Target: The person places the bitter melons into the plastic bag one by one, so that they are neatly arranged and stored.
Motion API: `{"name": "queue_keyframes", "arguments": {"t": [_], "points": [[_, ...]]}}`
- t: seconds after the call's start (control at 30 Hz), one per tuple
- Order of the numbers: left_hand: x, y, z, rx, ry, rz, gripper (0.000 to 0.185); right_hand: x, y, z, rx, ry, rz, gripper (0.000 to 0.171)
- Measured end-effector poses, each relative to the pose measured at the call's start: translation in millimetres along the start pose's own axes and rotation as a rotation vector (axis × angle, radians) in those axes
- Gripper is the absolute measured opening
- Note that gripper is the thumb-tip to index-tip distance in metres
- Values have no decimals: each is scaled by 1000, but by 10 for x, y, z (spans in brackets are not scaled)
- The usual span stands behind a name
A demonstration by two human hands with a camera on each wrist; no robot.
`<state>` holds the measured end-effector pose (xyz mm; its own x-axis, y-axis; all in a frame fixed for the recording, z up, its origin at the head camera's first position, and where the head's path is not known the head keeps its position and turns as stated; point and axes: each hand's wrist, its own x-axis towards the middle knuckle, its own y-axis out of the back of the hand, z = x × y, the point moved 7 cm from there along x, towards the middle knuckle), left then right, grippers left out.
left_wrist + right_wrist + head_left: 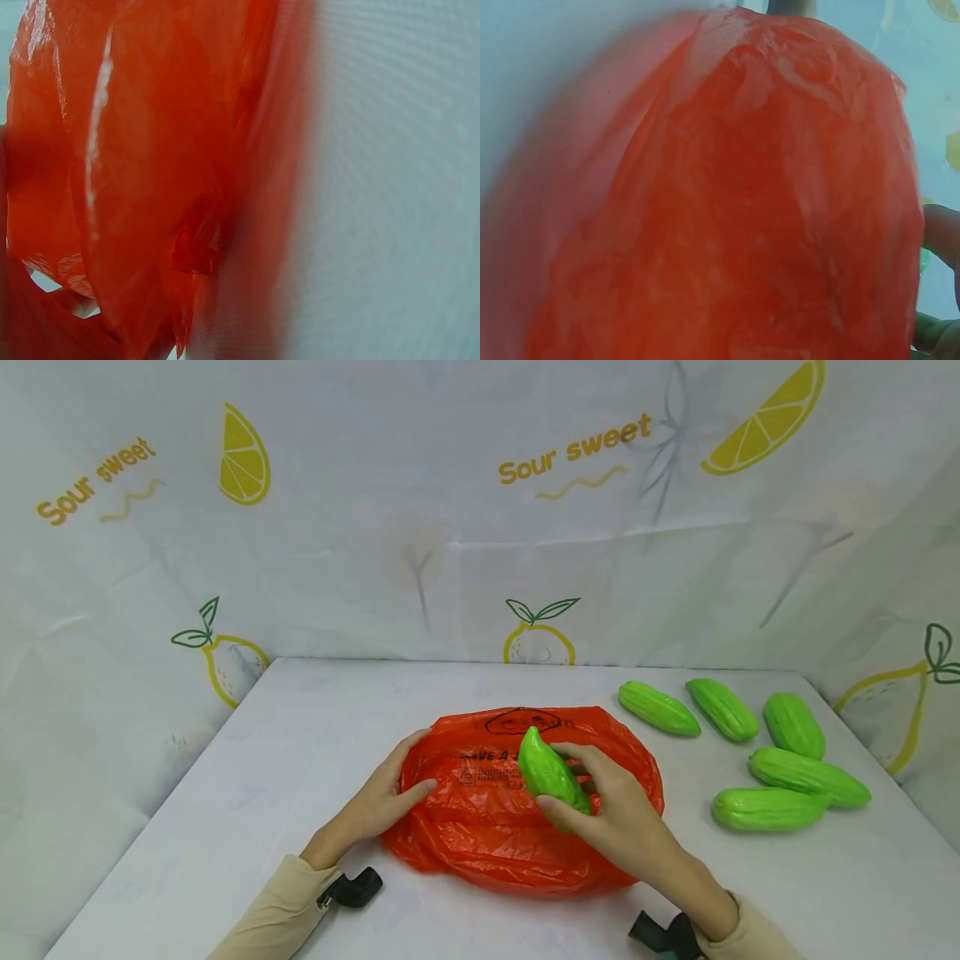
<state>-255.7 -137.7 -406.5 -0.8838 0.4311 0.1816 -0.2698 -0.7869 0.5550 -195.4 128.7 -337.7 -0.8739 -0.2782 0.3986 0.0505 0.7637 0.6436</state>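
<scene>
A red plastic bag (480,839) with black print lies in front of me on the white table. My left hand (381,795) holds its left side, thumb over the plastic and fingers at the far edge. Above the bag's right half, my right hand (626,814) grips a green bitter melon (546,770) between thumb and fingers, its pointed tip up and to the left. In the left wrist view the red bag (157,150) fills the left half and hides most of the hand. Right-hand fingers (943,234) show at the right wrist view's edge, beside the bag (765,195).
Several more green bitter melons lie on the right of the table, among them one (658,708) near the bag's far right corner and one (771,808) nearer me. A white cloth backdrop (360,552) with lemon prints stands behind the table (247,777).
</scene>
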Motion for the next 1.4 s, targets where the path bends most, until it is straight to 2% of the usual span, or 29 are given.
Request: {"name": "queue_keyframes", "arguments": {"t": [0.4, 0.73, 0.97, 1.4], "points": [[-4, 9, 23, 0, -22, -7, 71, 97, -230, -65, 21, -40, -75, 57], [2, 2, 11, 6, -14, -6, 71, 209, -402, -42, 3, -102, -141, 59], [-2, 3, 1, 10, -9, 0, 71, 281, -554, -32, 43, -187, -219, 61], [5, 0, -17, -15, -1, -10, 67, 360, -775, -53, 107, -221, -304, 57]]}}
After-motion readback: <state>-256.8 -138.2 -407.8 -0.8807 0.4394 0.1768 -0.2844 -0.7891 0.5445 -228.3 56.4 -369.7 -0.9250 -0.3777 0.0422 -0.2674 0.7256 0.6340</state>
